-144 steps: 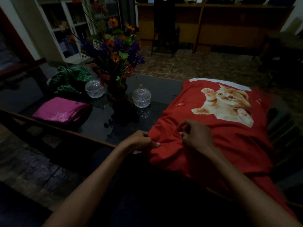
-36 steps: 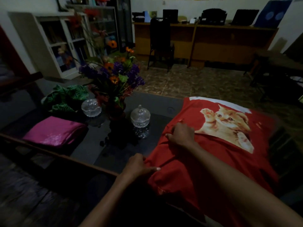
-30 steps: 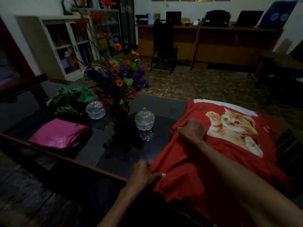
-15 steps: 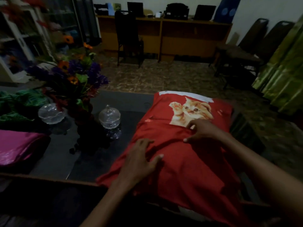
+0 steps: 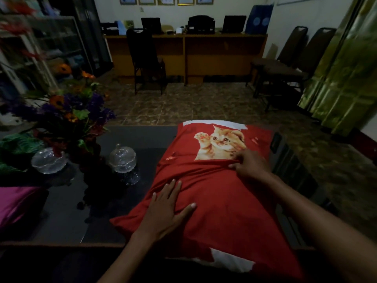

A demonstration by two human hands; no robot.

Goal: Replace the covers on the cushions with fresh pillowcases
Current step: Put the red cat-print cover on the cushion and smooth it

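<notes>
So we've got the cushion (image 5: 230, 260) lying on the right part of the dark glass table (image 5: 67, 217), long way pointing away from us, and the red pillowcase (image 5: 220, 201) with the orange kitten print (image 5: 221, 145) is pulled over most of it. A bit of white cushion pokes out at the near end and a thin white strip shows at the far edge too. Our left hand (image 5: 166, 211) lies flat on the near-left part of the red fabric, fingers straight and spread a little, thumb out to the right. Our right hand (image 5: 252, 166) is further up, just below the kitten, with its fingers (image 5: 234, 163) curled and pinching a bunched ridge of the pillowcase; the cloth wrinkles across from there to the left edge. Left of the cushion there's a lidded glass dish (image 5: 122, 158), a vase of purple and orange flowers (image 5: 71, 113), and another glass dish (image 5: 49, 161) beyond that. A folded pink cloth (image 5: 14, 203) sits at the near-left edge of the table, green fabric (image 5: 18, 146) further back.
</notes>
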